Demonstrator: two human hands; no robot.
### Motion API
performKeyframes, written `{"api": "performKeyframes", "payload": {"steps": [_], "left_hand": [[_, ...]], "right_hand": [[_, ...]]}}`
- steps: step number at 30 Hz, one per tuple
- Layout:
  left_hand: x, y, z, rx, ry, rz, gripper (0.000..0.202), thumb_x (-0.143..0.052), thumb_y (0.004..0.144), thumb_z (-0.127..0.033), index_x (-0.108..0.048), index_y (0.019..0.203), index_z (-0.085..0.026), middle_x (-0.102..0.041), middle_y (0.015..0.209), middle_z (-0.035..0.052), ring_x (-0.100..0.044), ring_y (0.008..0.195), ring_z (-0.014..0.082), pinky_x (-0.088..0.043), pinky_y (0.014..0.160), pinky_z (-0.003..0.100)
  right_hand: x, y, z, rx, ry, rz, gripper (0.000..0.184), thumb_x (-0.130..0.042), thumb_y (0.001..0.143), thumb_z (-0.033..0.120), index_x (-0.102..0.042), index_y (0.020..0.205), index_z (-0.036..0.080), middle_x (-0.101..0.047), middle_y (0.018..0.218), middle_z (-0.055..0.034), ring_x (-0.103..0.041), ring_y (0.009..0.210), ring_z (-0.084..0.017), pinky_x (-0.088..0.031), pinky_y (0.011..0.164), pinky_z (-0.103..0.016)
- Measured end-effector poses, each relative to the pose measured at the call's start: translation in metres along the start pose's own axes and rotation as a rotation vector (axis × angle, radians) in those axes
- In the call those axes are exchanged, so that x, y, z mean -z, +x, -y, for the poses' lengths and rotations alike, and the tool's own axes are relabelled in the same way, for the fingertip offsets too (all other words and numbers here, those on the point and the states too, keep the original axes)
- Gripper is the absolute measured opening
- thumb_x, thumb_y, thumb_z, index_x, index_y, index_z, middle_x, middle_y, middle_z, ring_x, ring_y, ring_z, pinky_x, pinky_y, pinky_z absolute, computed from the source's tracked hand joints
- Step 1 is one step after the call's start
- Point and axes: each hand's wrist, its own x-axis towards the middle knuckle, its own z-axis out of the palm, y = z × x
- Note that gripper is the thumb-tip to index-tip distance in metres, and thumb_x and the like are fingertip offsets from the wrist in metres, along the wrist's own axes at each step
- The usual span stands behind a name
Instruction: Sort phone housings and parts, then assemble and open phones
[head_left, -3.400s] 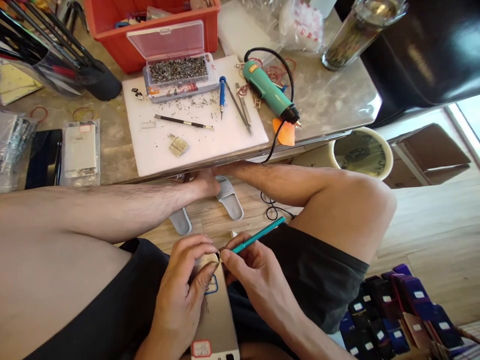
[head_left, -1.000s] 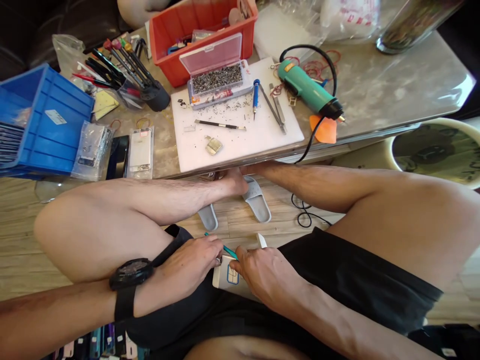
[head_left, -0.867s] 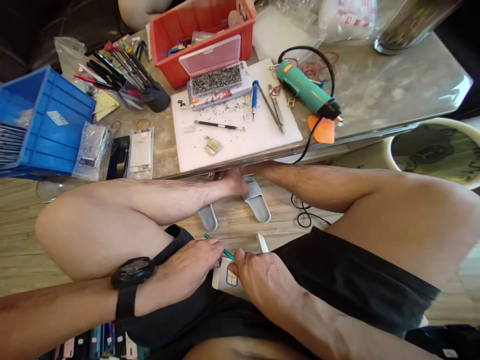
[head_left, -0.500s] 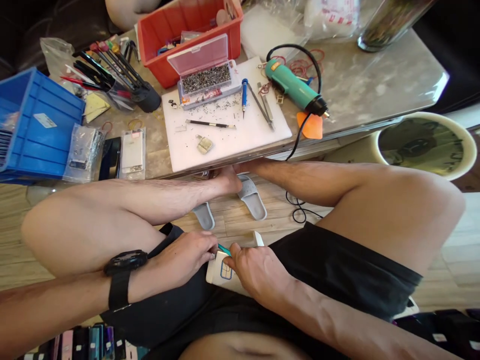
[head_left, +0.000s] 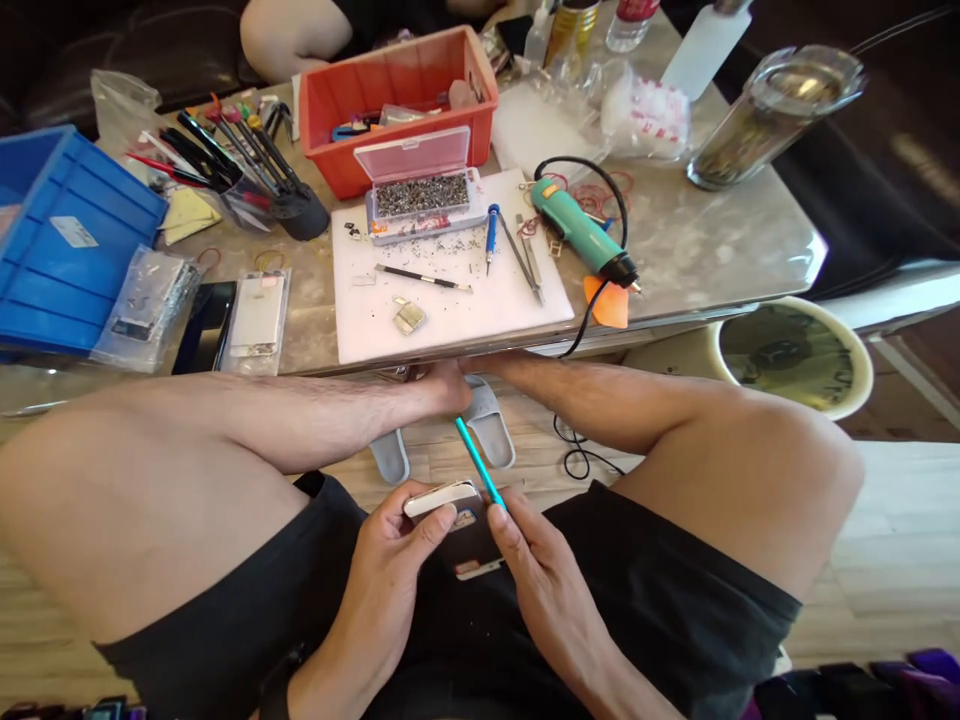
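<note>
Phone (head_left: 450,530) sits in the left hand (head_left: 382,580), over the person's lap. From my remote seat I read that hand as closed around it, with the thumb (head_left: 435,525) pressed on the near face and the slim pale edge turned up. A small white label shows low on the phone (too small for me to read from here). The right hand (head_left: 544,585) is closed as well, pinching the lower end of a teal stick (head_left: 480,462). The stick angles up and away, its held end just beside the phone; I cannot tell whether they touch.

Cutting board (head_left: 480,325), white, is my landmark, and it lies on the table beyond both hands. On it are a clear box of screws (head_left: 420,195), a blue-handled screwdriver (head_left: 491,235), tweezers (head_left: 527,270), a black-handled tool (head_left: 420,278) and a small metal piece (head_left: 409,317), with loose screws scattered about. Just right of the board are a green heat gun (head_left: 581,235) and an orange pick (head_left: 606,303). Behind it stands a red tray (head_left: 397,110); well left of it, a blue crate (head_left: 75,220). Grey slippers (head_left: 487,425) lie on the floor below its front edge.
</note>
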Motion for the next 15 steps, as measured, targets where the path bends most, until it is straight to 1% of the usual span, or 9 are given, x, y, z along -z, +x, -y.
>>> {"api": "performKeyframes", "payload": {"steps": [2,4,6,7,9,10,11,13,15], "left_hand": [[0.003,0.001,-0.003,-0.055,0.076,-0.016,0.024,-0.077,0.088,-0.043,-0.071,0.092,-0.021,-0.071,0.088,-0.0004,-0.063,0.083,0.0149,-0.051,0.079,0.023],[0.009,0.002,-0.009,-0.117,0.226,-0.008,0.025,-0.074,0.089,-0.046,-0.074,0.095,-0.022,-0.075,0.091,0.0001,-0.066,0.084,0.0161,-0.052,0.079,0.023],[0.013,0.001,-0.017,-0.162,0.371,0.008,0.027,-0.072,0.090,-0.048,-0.077,0.100,-0.024,-0.079,0.097,0.0010,-0.069,0.087,0.0178,-0.053,0.078,0.024],[0.015,0.000,-0.020,-0.175,0.421,0.016,0.028,-0.071,0.090,-0.049,-0.077,0.101,-0.024,-0.079,0.098,0.0012,-0.070,0.088,0.0185,-0.054,0.078,0.024],[0.017,-0.002,-0.025,-0.181,0.484,0.023,0.027,-0.070,0.090,-0.049,-0.078,0.100,-0.026,-0.080,0.098,0.0006,-0.072,0.089,0.0192,-0.054,0.077,0.024],[0.017,-0.002,-0.026,-0.178,0.500,0.024,0.025,-0.069,0.090,-0.048,-0.078,0.098,-0.026,-0.080,0.097,0.0002,-0.072,0.089,0.0194,-0.054,0.077,0.024],[0.017,-0.002,-0.027,-0.171,0.508,0.026,0.024,-0.069,0.090,-0.047,-0.078,0.097,-0.027,-0.080,0.096,-0.0002,-0.073,0.088,0.0194,-0.054,0.078,0.024],[0.016,-0.002,-0.027,-0.147,0.512,0.035,0.022,-0.069,0.089,-0.046,-0.078,0.095,-0.027,-0.080,0.093,-0.0010,-0.073,0.085,0.0191,-0.054,0.077,0.024],[0.015,-0.003,-0.028,-0.118,0.516,0.041,0.022,-0.069,0.088,-0.046,-0.078,0.094,-0.027,-0.078,0.089,-0.0014,-0.072,0.081,0.0187,-0.053,0.074,0.024]], "right_hand": [[0.007,0.000,0.004,0.057,0.044,-0.061,0.032,-0.050,0.107,0.050,-0.068,0.115,0.025,-0.062,0.093,0.0002,-0.059,0.092,-0.018,-0.045,0.085,-0.026],[0.014,0.002,0.009,0.115,0.103,-0.085,0.031,-0.049,0.110,0.045,-0.060,0.134,0.030,-0.063,0.088,0.0033,-0.060,0.085,-0.015,-0.044,0.085,-0.025],[0.019,0.003,0.016,0.163,0.177,-0.048,0.029,-0.044,0.112,0.040,-0.051,0.139,0.033,-0.062,0.081,0.0060,-0.060,0.076,-0.013,-0.045,0.082,-0.026],[0.020,0.003,0.019,0.177,0.216,-0.018,0.025,-0.042,0.113,0.037,-0.050,0.136,0.033,-0.062,0.081,0.0062,-0.060,0.076,-0.013,-0.045,0.083,-0.027],[0.019,0.002,0.024,0.182,0.259,0.040,0.014,-0.042,0.113,0.035,-0.053,0.121,0.031,-0.062,0.086,0.0049,-0.060,0.081,-0.013,-0.045,0.086,-0.028],[0.017,0.001,0.025,0.175,0.255,0.064,0.013,-0.042,0.113,0.035,-0.054,0.111,0.029,-0.060,0.087,0.0042,-0.058,0.083,-0.013,-0.044,0.086,-0.028],[0.014,0.000,0.024,0.166,0.241,0.081,0.016,-0.043,0.113,0.036,-0.054,0.104,0.028,-0.057,0.087,0.0036,-0.055,0.082,-0.013,-0.044,0.085,-0.029],[0.008,-0.002,0.020,0.142,0.207,0.096,0.020,-0.045,0.112,0.039,-0.054,0.100,0.026,-0.051,0.085,0.0034,-0.049,0.078,-0.014,-0.042,0.078,-0.029],[0.003,-0.004,0.014,0.136,0.220,0.079,0.018,-0.045,0.112,0.040,-0.054,0.103,0.027,-0.047,0.084,0.0036,-0.046,0.073,-0.014,-0.041,0.072,-0.030]]}}
